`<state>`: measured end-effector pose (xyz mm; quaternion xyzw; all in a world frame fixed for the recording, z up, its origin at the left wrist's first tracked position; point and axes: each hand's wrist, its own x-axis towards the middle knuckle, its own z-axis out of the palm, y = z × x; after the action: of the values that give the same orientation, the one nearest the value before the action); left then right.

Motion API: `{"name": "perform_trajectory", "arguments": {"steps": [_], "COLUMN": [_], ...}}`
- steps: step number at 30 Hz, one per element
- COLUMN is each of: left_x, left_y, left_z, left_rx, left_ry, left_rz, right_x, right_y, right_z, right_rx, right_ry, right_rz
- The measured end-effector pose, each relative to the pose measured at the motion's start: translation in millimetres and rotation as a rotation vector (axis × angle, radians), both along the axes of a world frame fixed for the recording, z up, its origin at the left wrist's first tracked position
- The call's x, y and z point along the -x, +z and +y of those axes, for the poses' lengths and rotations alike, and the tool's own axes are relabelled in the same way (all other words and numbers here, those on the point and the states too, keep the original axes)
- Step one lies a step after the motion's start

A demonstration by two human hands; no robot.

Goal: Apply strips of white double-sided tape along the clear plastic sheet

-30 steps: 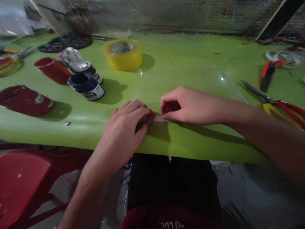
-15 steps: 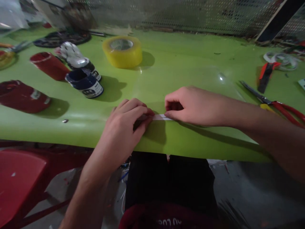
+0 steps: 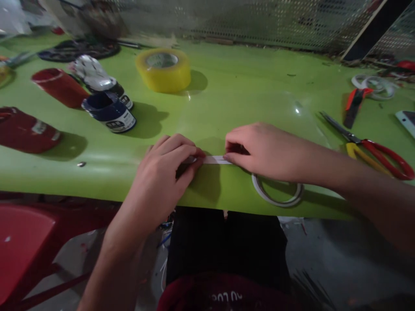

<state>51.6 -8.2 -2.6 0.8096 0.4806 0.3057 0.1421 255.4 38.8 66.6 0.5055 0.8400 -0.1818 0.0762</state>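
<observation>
A narrow white strip (image 3: 214, 160) with a thin dark line along part of it stretches between my hands, just above the table's front edge. The fingertips of my left hand (image 3: 170, 162) pinch its left end, which is hidden under them. At the other end, my right hand (image 3: 259, 149) has thumb and fingers closed on the strip. Below my right hand lies a thin white ring-shaped roll of tape (image 3: 277, 202), its upper part covered by the hand and wrist. Whether the strip joins that roll cannot be seen.
The green table (image 3: 223, 108) carries a wide yellow tape roll (image 3: 164, 75), a dark blue paint jar (image 3: 110, 114) and red jars (image 3: 29, 131) at left. On the right lie scissors (image 3: 359, 142), an orange-black cutter (image 3: 355, 106) and white rings (image 3: 372, 86). A red stool (image 3: 26, 246) stands below left.
The white tape roll now shows beneath my right hand. My left hand has shifted slightly left, and more of the strip is visible. The whole view has moved a little.
</observation>
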Motion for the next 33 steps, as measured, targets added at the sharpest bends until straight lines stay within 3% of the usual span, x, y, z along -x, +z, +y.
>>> {"name": "perform_trajectory", "arguments": {"steps": [23,29,33], "left_x": [1.3,-0.7,-13.4], "left_y": [-3.3,-1.1,0.6], "left_z": [-4.0,-23.2,-24.1], "left_rx": [-0.128,-0.25,-0.339], "left_ry": [-0.013,-0.022,-0.008], "left_rz": [0.041,0.31,0.427], "right_x": [1.6,2.1,-0.1], "right_y": [-3.5,-3.1,-3.4], "right_z": [16.8,27.6,35.5], "right_rx": [0.125,0.156,0.134], "right_ry": [-0.046,0.009,0.022], "right_rz": [-0.034,-0.109,-0.105]}}
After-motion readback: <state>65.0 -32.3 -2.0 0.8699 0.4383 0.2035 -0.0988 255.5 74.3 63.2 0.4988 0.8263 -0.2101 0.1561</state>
